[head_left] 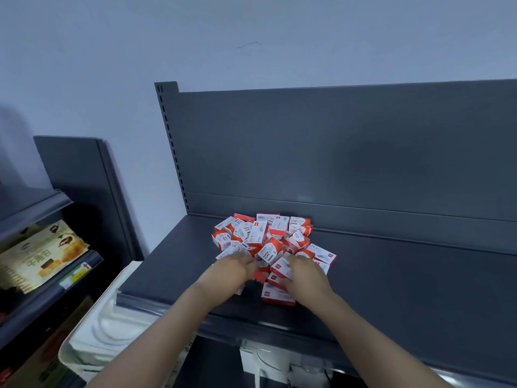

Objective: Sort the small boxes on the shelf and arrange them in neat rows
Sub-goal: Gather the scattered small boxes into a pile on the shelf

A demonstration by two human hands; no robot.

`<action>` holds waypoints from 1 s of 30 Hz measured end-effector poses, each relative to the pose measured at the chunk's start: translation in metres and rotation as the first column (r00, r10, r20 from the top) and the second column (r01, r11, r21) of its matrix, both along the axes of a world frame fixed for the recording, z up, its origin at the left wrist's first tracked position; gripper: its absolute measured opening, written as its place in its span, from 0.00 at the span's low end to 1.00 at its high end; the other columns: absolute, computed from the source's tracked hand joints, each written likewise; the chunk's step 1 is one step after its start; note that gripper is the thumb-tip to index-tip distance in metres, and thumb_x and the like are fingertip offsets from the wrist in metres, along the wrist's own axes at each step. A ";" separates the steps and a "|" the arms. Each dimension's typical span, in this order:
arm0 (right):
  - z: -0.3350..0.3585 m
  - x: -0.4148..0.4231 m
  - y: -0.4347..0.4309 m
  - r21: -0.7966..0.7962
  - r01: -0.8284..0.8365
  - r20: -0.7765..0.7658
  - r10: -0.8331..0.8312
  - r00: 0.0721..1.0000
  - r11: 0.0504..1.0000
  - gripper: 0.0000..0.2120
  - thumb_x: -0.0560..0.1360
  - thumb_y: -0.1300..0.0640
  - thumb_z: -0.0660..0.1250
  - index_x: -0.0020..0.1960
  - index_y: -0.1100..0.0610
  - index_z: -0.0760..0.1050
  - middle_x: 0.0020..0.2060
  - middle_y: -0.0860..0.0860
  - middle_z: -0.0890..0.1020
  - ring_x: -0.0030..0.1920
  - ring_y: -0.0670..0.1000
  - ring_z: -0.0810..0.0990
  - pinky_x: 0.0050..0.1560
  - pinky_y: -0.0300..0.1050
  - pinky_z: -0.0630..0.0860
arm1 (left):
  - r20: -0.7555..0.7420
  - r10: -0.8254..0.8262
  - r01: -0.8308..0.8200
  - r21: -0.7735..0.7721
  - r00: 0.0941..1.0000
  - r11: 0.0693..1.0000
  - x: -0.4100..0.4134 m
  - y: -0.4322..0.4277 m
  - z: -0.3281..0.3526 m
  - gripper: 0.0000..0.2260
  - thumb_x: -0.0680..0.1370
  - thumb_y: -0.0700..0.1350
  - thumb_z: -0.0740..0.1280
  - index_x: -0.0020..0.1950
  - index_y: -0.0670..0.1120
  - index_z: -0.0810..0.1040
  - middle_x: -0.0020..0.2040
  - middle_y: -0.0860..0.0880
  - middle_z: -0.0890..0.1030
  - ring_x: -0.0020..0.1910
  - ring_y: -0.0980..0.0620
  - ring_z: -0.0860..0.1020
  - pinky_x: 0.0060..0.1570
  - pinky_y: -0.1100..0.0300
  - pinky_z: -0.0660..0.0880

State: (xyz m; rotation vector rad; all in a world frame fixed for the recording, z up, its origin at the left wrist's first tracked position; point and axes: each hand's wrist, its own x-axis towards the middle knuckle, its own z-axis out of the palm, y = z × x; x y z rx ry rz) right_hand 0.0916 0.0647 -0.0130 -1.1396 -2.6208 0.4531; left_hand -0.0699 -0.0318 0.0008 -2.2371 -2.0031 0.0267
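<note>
The right hand (303,273) has its fingers curled down over a white-and-red box (280,270) at the near edge of the heap. From where I stand it looks like a grip on that one box. The left hand (235,268) sits just beside it, with a little of the heap between them. Its fingers are bent and their tips are buried among the cartons, so I cannot tell whether it holds anything or merely presses in.

What the task wants lies straight ahead of both hands. The small boxes (265,236) rise in one loose mound just beyond the knuckles, touching both hands, neither hand the nearer. They share no common axis: some tilt, some stand on end, some lie flat. A flat box (278,299) between the wrists, closer to the right one, has its long side running along the front edge, which I judge the natural line for a row. The printed faces show two sorts, "PAPER CLIPS" and "24/6". All are closed, their contents hidden.

Bare shelf (405,275) opens wide to the right of the right hand and only narrowly left of the left, so the right hand seems better placed to start a row. Past the heap stands the back panel (335,149). Down and left of the left forearm is a white tub (106,326), and I cannot make out what is in it. Further left, snack packets (42,253) fill a neighbouring rack.
</note>
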 end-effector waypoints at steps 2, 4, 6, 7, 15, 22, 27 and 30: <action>0.004 0.006 0.001 -0.013 0.015 -0.040 -0.016 0.999 1.000 0.16 0.75 0.53 0.65 0.61 0.55 0.72 0.58 0.52 0.78 0.57 0.53 0.77 0.55 0.45 0.74 | 0.202 0.105 -0.119 0.057 0.974 0.991 0.008 -0.001 0.015 0.12 0.80 0.45 0.62 0.62 0.45 0.72 0.56 0.47 0.78 0.53 0.50 0.76 0.51 0.60 0.72; 0.008 0.014 0.002 -0.024 0.033 -0.080 -0.035 0.996 0.999 0.15 0.75 0.53 0.66 0.60 0.55 0.72 0.57 0.52 0.78 0.57 0.53 0.77 0.55 0.46 0.75 | 0.395 0.145 -0.206 0.116 0.907 0.972 0.019 0.003 0.028 0.13 0.81 0.49 0.59 0.63 0.45 0.71 0.53 0.49 0.78 0.50 0.50 0.77 0.48 0.62 0.72; 0.011 0.027 0.005 -0.015 0.054 -0.097 -0.055 0.994 0.998 0.13 0.75 0.53 0.66 0.58 0.56 0.73 0.56 0.53 0.79 0.55 0.54 0.78 0.52 0.45 0.74 | 0.483 0.134 -0.242 0.168 0.865 0.956 0.033 0.011 0.036 0.13 0.81 0.49 0.59 0.62 0.45 0.71 0.43 0.52 0.76 0.40 0.53 0.75 0.41 0.64 0.69; 0.013 0.035 0.008 -0.012 0.076 -0.100 -0.077 0.992 0.997 0.12 0.75 0.53 0.65 0.56 0.57 0.73 0.54 0.54 0.79 0.54 0.54 0.78 0.50 0.45 0.74 | 0.500 0.135 -0.255 0.180 0.856 0.950 0.042 0.019 0.038 0.12 0.80 0.49 0.59 0.60 0.44 0.71 0.39 0.53 0.74 0.37 0.54 0.73 0.38 0.64 0.68; 0.025 0.141 0.044 -0.016 0.315 -0.096 -0.315 0.944 0.949 0.16 0.73 0.51 0.67 0.57 0.59 0.73 0.54 0.56 0.79 0.55 0.57 0.77 0.51 0.45 0.72 | 0.492 0.077 -0.224 0.247 0.867 0.943 0.138 0.095 0.046 0.16 0.79 0.50 0.62 0.62 0.43 0.73 0.48 0.42 0.83 0.49 0.42 0.80 0.48 0.53 0.74; 0.020 0.263 0.068 -0.011 0.458 -0.080 -0.457 0.886 0.889 0.18 0.74 0.50 0.67 0.60 0.58 0.72 0.56 0.57 0.79 0.56 0.58 0.77 0.52 0.46 0.72 | 0.367 0.100 -0.158 0.131 0.925 0.979 0.261 0.150 0.042 0.14 0.81 0.50 0.59 0.62 0.44 0.70 0.54 0.43 0.81 0.54 0.42 0.78 0.49 0.52 0.73; 0.015 0.338 0.084 0.013 0.514 -0.055 -0.512 0.857 0.858 0.17 0.75 0.52 0.66 0.60 0.59 0.71 0.56 0.57 0.78 0.56 0.58 0.77 0.50 0.47 0.73 | 0.233 0.079 -0.087 0.026 0.969 0.996 0.338 0.175 0.029 0.10 0.80 0.45 0.59 0.59 0.42 0.69 0.54 0.41 0.79 0.52 0.41 0.78 0.46 0.53 0.72; 0.010 0.370 0.092 0.013 0.522 -0.042 -0.521 0.852 0.853 0.16 0.75 0.54 0.65 0.60 0.59 0.71 0.55 0.56 0.78 0.55 0.58 0.77 0.49 0.46 0.73 | 0.144 0.093 -0.087 -0.044 0.985 0.995 0.376 0.186 0.022 0.09 0.78 0.39 0.62 0.58 0.42 0.69 0.53 0.42 0.79 0.51 0.41 0.78 0.41 0.55 0.68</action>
